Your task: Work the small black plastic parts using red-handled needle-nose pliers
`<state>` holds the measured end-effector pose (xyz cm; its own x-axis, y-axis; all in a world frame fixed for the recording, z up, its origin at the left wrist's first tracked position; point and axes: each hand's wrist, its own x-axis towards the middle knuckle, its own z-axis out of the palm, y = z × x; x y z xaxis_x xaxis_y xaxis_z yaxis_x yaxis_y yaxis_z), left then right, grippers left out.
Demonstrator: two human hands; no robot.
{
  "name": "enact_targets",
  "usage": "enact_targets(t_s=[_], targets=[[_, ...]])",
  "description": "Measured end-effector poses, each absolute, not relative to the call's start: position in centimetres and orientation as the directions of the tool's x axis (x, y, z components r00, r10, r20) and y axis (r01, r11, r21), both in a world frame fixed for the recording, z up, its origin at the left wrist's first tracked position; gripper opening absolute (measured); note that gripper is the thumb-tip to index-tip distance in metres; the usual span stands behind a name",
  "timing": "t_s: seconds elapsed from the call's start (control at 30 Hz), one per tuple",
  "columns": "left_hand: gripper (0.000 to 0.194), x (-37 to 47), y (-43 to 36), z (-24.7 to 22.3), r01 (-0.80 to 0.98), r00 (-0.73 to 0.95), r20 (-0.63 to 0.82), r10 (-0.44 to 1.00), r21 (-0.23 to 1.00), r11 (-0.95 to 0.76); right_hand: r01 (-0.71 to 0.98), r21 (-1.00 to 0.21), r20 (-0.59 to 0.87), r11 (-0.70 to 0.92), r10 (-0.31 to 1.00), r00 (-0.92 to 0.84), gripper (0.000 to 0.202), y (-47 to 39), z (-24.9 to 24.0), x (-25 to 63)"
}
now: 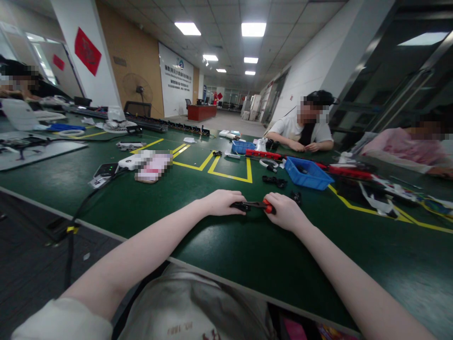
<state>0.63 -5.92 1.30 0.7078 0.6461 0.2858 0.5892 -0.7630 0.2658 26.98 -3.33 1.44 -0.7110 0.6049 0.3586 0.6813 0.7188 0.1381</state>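
Observation:
Over the green table, my left hand is closed around a small black part, whose exact kind I cannot make out. My right hand grips pliers by their red and black handles. Their dark metal jaws point left and meet the black part between my two hands. Whether the jaws are clamped on it is too small to tell. Just beyond my right hand lies a bundle of black cable, with another black cable bundle farther off.
A blue bin stands ahead to the right, and a smaller blue bin sits farther back. Ahead to the left are a phone and a black device with a cable. Across the table sits a person; others are at both sides.

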Motion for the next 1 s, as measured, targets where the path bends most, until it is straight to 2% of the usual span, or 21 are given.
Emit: enact_targets(t_s=[0.43,1.0], targets=[[0.042,0.68,-5.86,1.44,0.64,0.697,0.252,0.672,0.206,-0.741,0.684,0.177,0.352,0.707,0.604,-0.715,0.013,-3.63,1.59,26.85],[0.045,0.48,-6.13,2.12,0.734,0.637,0.163,0.754,0.171,-0.657,0.711,0.24,0.376,0.661,0.612,-0.696,0.015,-3.89,1.58,26.43]])
